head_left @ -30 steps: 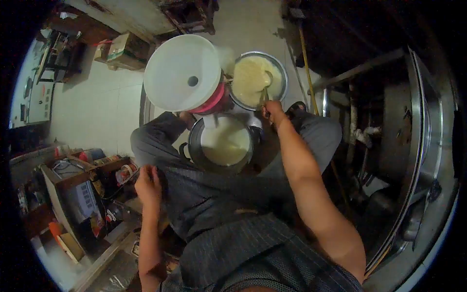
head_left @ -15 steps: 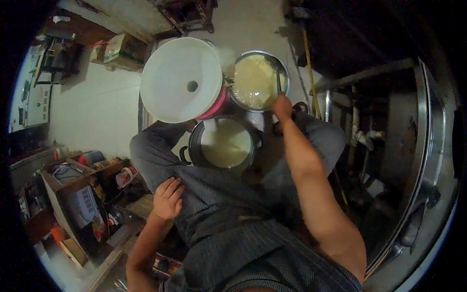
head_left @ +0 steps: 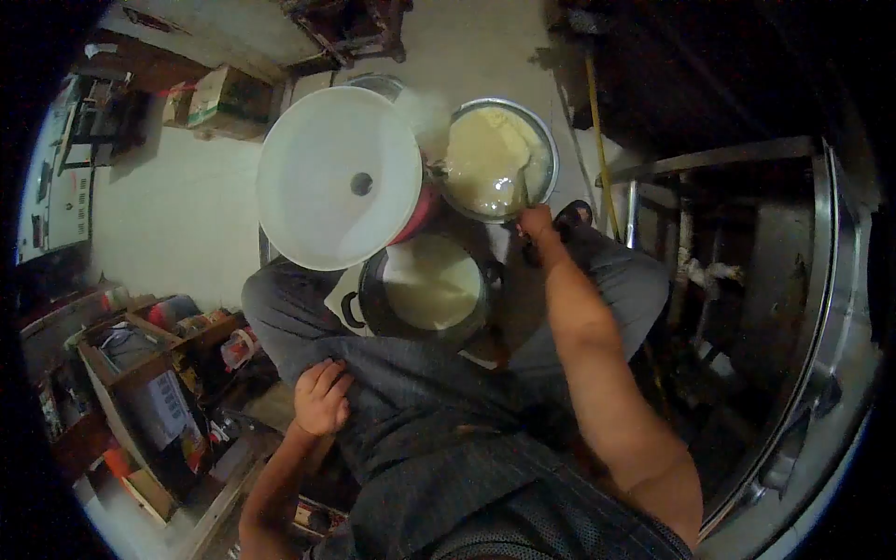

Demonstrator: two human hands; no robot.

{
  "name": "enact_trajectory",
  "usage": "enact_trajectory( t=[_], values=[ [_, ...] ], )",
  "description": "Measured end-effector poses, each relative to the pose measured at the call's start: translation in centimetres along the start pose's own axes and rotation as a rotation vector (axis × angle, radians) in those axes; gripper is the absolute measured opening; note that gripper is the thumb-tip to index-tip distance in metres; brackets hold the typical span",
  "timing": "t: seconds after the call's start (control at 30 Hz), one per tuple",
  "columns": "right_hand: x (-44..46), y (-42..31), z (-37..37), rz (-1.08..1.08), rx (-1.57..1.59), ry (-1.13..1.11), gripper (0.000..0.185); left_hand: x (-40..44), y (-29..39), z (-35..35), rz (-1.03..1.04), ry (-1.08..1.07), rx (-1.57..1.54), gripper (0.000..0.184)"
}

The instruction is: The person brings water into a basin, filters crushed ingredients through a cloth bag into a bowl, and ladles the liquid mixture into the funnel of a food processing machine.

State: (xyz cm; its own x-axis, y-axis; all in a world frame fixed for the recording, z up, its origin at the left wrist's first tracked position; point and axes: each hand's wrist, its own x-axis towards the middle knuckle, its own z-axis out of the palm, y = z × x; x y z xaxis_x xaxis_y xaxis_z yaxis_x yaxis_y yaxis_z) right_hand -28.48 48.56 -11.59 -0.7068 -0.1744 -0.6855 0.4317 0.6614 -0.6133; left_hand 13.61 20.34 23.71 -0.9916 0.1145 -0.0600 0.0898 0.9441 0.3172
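My right hand (head_left: 536,224) is closed around the handle of a utensil (head_left: 524,193). Its working end is sunk in the pale yellow batter-like mass (head_left: 490,154), so I cannot tell its kind. That mass fills much of a round metal basin (head_left: 554,168), glossy and runny at the near side, thicker at the far side. On my left thigh lies my left hand (head_left: 322,397), holding nothing, its fingers stretched out and slightly bent. Between my knees stands a dark two-handled pot (head_left: 373,303) with pale, cloudy liquid (head_left: 434,289) in it.
Left of the basin, a large white round dish (head_left: 317,177) with a dark central spot sits over a pinkish-red container (head_left: 415,219). Cardboard boxes (head_left: 224,98) stand far left. A cluttered wooden shelf (head_left: 126,359) is at lower left, a metal frame (head_left: 826,243) at right.
My right hand has drawn slightly nearer to me with the utensil, and the yellow mass has shifted in the basin. The white dish appears lower in view. My left hand stays on my thigh.
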Motion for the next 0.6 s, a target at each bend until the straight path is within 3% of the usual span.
enact_trajectory(
  t=[0.1, 0.13, 0.17, 0.27, 0.33, 0.43, 0.6],
  values=[
    [-5.0, -4.1, -0.4, 0.038, 0.251, 0.021, 0.019, -0.1, 0.1, -0.2, 0.001, 0.002, -0.016, 0.041],
    [-3.3, -2.4, -0.1, 0.032, 0.247, 0.028, 0.019, -0.1, 0.0, 0.0, 0.003, 0.012, -0.018, 0.041],
    [0.4, 1.5, 0.9, -0.178, -0.044, 0.012, 0.022, -0.3, 0.0, 0.2, 0.005, 0.022, -0.011, 0.042],
    [-3.2, -1.8, -0.1, -0.250, -0.422, -0.006, 0.036, -1.1, 0.0, 0.7, 0.000, 0.031, -0.033, 0.042],
    [-5.2, -3.4, -0.3, -0.262, -0.270, 0.262, 0.040, -1.2, 0.2, 0.8, -0.007, 0.031, -0.062, 0.041],
    [-7.0, -5.4, -1.1, -0.256, -0.375, 0.285, 0.031, -1.0, 0.4, 0.4, 0.004, 0.028, -0.016, 0.041],
    [-8.1, -7.8, -1.8, -0.277, -0.417, 0.381, 0.031, -1.2, 0.2, 0.7, 0.014, 0.012, -0.014, 0.043]
  ],
)
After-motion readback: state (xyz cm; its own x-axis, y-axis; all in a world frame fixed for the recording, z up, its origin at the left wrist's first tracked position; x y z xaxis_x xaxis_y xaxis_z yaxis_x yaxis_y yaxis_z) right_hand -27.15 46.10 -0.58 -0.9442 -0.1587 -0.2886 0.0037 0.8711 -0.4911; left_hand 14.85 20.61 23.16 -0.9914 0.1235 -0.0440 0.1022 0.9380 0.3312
